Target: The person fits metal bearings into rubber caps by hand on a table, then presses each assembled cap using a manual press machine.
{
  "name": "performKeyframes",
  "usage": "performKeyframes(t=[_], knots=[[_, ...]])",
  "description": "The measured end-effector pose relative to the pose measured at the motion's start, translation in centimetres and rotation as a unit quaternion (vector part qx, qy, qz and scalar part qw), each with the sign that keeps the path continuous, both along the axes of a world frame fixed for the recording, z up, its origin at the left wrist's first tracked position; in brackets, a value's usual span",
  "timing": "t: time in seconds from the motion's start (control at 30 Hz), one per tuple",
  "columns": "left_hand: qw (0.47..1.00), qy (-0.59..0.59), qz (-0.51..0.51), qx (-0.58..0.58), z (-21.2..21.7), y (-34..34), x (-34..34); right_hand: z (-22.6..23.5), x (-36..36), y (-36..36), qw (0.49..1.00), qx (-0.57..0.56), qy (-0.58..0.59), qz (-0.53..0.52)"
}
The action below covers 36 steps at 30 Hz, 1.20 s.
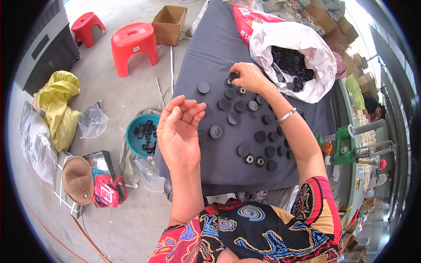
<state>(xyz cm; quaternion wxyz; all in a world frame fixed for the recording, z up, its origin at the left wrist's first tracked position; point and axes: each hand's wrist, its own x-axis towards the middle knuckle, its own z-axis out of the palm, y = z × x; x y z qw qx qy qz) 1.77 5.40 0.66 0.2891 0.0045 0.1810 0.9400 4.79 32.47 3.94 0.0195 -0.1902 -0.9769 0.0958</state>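
Your right hand (249, 77) pinches a black cap (233, 76) at the far end of the rows of caps (254, 131) on the grey cloth (206, 52), while your left hand (179, 129) hangs palm-up and spread, holding nothing. The risk, as I judge it: your right forearm lies across the rows (low over them), so drawing it back could sweep caps out of line or off the edge. At one o'clock from the pinch the white sack of caps (302, 44) slumps open near the rows; at eight o'clock, on the floor, sits a teal bowl (131, 140) of more caps.
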Motion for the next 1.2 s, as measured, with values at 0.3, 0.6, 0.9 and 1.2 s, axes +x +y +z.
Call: performKeyframes(t=[0.3, 0.6, 0.9, 1.2], knots=[[1.000, -0.026, 0.010, 0.005, 0.6, 0.1, 0.3, -0.9, 0.5, 0.0, 0.999, -0.020, -0.028, 0.026], [1.000, -0.024, 0.003, 0.003, 0.3, 0.6, 0.4, -2.2, -1.5, 0.4, 0.996, 0.021, 0.022, 0.085], [1.000, -0.003, 0.001, -0.003, -0.1, 0.2, 0.2, 1.5, 0.2, 3.9, 0.987, -0.038, 0.149, -0.048], [1.000, -0.003, 0.003, 0.002, -0.1, 0.1, 0.2, -1.2, 0.3, 2.8, 0.990, 0.042, -0.047, -0.127]])
